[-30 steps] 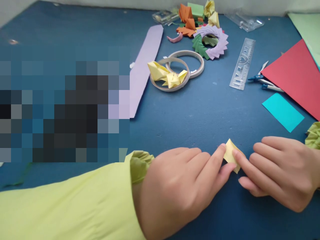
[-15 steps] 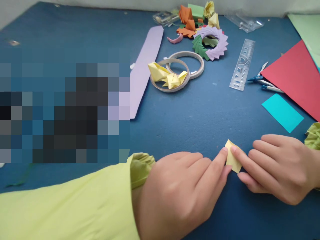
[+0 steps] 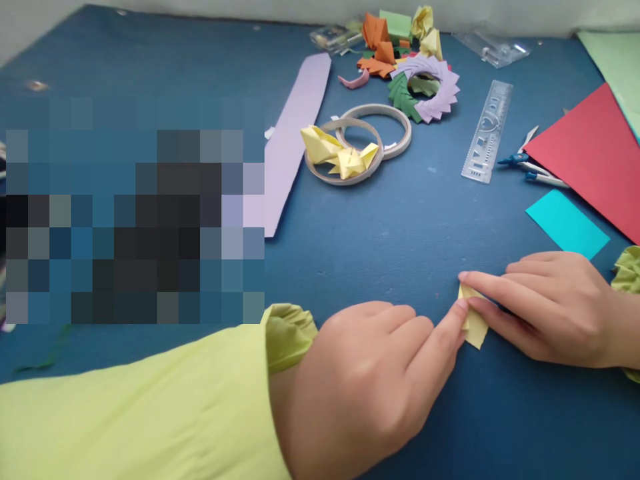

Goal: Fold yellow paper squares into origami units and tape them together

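A small folded piece of pale yellow paper (image 3: 477, 332) lies on the blue table between my fingertips. My left hand (image 3: 373, 377) pinches its left edge, index fingertip on top and the other fingers curled under. From the right, my right hand (image 3: 560, 310) grips the same paper, index fingertip at its top corner and thumb against its middle. Part of the paper is hidden under the fingers. Closest to my right hand lies a turquoise paper rectangle (image 3: 570, 223).
Beyond my hands are two tape rolls (image 3: 400, 150) with yellow folded pieces (image 3: 350, 162), a clear ruler (image 3: 487, 133), a compass (image 3: 515, 160) and red paper (image 3: 585, 153). Further back sit a purple and green paper ring (image 3: 443, 90) and orange folds (image 3: 377, 50). A lilac strip (image 3: 293, 140) lies left.
My right index finger has moved up from the paper's middle to its top corner, and the thumb now presses on the paper. My left fingertip has shifted slightly right along it.
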A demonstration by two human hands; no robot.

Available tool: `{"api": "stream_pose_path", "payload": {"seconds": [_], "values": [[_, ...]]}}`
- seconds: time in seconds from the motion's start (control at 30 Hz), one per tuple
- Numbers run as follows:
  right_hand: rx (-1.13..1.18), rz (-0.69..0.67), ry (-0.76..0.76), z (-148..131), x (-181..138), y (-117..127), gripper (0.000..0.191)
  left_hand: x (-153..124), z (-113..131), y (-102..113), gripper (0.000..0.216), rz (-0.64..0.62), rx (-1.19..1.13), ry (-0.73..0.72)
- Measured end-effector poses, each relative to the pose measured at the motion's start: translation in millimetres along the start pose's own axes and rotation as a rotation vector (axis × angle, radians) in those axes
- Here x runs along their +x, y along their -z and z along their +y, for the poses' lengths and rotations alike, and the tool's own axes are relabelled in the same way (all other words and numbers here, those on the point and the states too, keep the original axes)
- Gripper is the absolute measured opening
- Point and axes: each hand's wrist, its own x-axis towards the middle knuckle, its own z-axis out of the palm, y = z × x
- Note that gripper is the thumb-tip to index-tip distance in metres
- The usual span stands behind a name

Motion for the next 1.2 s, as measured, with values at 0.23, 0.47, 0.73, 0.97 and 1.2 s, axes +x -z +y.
{"api": "stream_pose_path", "payload": {"seconds": [0.23, 0.47, 0.73, 0.97, 1.2], "values": [[0.027, -0.081, 0.008, 1.1, 1.4, 1.4, 0.026, 1.5, 0.7, -0.5, 0.021, -0.006, -0.021, 0.013], [0.031, -0.037, -0.004, 1.4, -1.5, 1.2, 0.033, 0.3, -0.8, -1.7, 0.019, 0.004, -0.035, 0.019], [0.009, -0.054, 0.009, 0.9, 0.4, 1.5, 0.027, 0.8, -1.4, -1.0, 0.023, -0.028, -0.028, -0.023], [0.033, -0.086, 0.038, 3.2, 1.0, 3.4, 0.025, 0.8, -2.6, -0.3, 0.022, -0.025, -0.03, -0.019], [0.001, -0.012, -0.006, 1.8, 1.1, 1.4, 0.027, 0.4, -3.0, -3.6, 0.021, -0.019, -0.045, -0.022]]}}
